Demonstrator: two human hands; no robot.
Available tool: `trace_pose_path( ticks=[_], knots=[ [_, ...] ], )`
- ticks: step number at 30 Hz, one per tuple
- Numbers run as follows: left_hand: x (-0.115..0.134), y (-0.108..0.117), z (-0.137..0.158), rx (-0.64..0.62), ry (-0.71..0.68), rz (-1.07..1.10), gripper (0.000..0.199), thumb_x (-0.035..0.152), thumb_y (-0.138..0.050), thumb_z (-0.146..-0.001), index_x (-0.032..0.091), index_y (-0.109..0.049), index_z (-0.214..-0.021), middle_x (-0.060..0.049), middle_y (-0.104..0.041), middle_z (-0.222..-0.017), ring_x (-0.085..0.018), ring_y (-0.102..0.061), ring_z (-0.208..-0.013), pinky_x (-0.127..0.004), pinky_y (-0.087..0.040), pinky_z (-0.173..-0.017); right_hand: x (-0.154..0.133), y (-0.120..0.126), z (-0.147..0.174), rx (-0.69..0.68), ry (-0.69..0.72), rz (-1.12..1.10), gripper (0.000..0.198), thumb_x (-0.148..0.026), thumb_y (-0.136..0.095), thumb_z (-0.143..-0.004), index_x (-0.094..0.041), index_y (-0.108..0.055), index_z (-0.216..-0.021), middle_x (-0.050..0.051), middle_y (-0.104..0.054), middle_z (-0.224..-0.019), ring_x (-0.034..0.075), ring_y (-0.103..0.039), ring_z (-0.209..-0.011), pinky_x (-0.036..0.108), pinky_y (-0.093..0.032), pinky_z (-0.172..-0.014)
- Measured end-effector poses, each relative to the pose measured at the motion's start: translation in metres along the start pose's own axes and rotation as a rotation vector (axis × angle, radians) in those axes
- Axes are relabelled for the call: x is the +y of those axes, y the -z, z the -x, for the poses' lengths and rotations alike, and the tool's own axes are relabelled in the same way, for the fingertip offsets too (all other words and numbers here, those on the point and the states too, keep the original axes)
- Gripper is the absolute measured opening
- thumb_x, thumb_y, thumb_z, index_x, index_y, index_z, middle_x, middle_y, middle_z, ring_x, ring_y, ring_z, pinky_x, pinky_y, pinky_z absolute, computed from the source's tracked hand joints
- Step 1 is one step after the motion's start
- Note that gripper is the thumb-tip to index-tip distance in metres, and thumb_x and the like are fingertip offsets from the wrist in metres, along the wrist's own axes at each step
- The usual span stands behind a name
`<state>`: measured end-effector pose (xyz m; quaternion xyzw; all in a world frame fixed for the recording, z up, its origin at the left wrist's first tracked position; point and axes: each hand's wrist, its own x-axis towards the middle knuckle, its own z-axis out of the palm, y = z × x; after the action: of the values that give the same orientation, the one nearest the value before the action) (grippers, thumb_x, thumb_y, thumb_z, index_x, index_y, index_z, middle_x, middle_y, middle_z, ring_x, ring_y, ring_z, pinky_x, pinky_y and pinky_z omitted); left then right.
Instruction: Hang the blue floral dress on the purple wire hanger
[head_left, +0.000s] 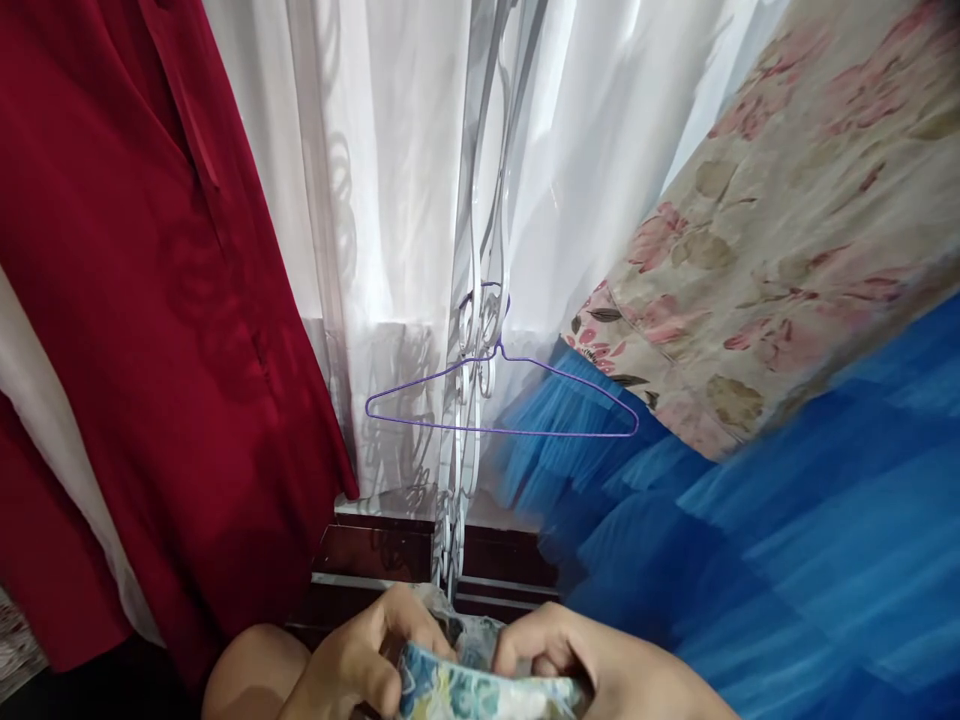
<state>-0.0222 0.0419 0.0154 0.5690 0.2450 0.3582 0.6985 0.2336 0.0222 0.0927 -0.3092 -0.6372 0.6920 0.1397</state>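
At the bottom of the head view my left hand [367, 645] and my right hand [551, 645] are curled round a piece of patterned fabric [480, 692] in blue, white and yellow. The fabric's edge is stretched between the two hands, and its lower part runs out of the frame. Sheer pale material [472, 630] shows behind that edge. Above the hands, a purple wire hanger [495, 432] hangs bare from a white metal rack [469, 440].
A long red garment [172, 330] hangs at the left. On the right are a floral cloth [720, 280] and a blue tulle garment [750, 540]. White curtains [405, 180] form the backdrop, above a dark ledge [375, 550]. A bare knee [251, 670] is at lower left.
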Motion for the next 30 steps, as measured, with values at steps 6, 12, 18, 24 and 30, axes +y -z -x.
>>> trace_pose_path(
  ticks=[6, 12, 18, 24, 30],
  knots=[
    [0.021, -0.024, -0.012, 0.272, -0.061, -0.515, 0.042, 0.051, -0.058, -0.088, 0.016, -0.057, -0.066, -0.001, -0.048, -0.067, -0.014, -0.045, -0.068, -0.026, -0.035, -0.064, 0.025, -0.025, -0.014, 0.306, 0.006, 0.109, 0.035, -0.045, -0.072, -0.079, -0.014, -0.058, -0.071, -0.003, -0.044, -0.066, 0.009, -0.036, -0.062, 0.020, -0.031, -0.057],
    [-0.015, -0.018, -0.007, 0.180, 0.076, -0.745, 0.041, 0.053, -0.058, -0.085, 0.017, -0.065, -0.068, 0.001, -0.056, -0.063, -0.016, -0.050, -0.066, -0.025, -0.037, -0.063, 0.018, -0.004, -0.001, 0.604, 0.137, -0.014, 0.041, -0.052, -0.071, -0.078, -0.014, -0.057, -0.069, -0.002, -0.046, -0.062, 0.011, -0.038, -0.059, 0.022, -0.030, -0.053],
    [-0.005, 0.021, -0.006, 0.209, 0.051, -0.953, 0.040, 0.055, -0.060, -0.083, 0.019, -0.071, -0.070, -0.001, -0.065, -0.069, -0.020, -0.055, -0.071, -0.027, -0.039, -0.070, -0.027, 0.047, 0.044, 0.756, 0.185, 0.056, 0.042, -0.043, -0.078, -0.070, -0.018, -0.047, -0.055, -0.003, -0.041, -0.052, 0.010, -0.033, -0.048, 0.025, -0.022, -0.047],
    [0.066, 0.084, -0.030, 0.243, -0.167, -1.318, 0.028, 0.042, -0.052, -0.093, 0.025, -0.073, -0.090, -0.005, -0.070, -0.097, -0.023, -0.059, -0.093, -0.033, -0.036, -0.087, -0.033, 0.072, 0.024, 0.923, 0.151, 0.492, 0.031, -0.040, -0.075, -0.072, -0.018, -0.072, -0.093, 0.000, -0.060, -0.060, 0.014, -0.044, -0.051, 0.026, -0.031, -0.048],
    [0.118, 0.136, -0.057, 0.455, -0.334, -1.407, 0.034, 0.034, -0.038, -0.098, 0.020, -0.069, -0.098, -0.007, -0.070, -0.103, -0.023, -0.060, -0.099, -0.034, -0.039, -0.089, -0.040, 0.091, -0.025, 1.040, 0.277, 0.702, 0.068, -0.045, -0.070, -0.077, -0.018, -0.057, -0.138, -0.001, -0.060, -0.055, 0.016, -0.043, -0.047, 0.027, -0.032, -0.047]
  ],
)
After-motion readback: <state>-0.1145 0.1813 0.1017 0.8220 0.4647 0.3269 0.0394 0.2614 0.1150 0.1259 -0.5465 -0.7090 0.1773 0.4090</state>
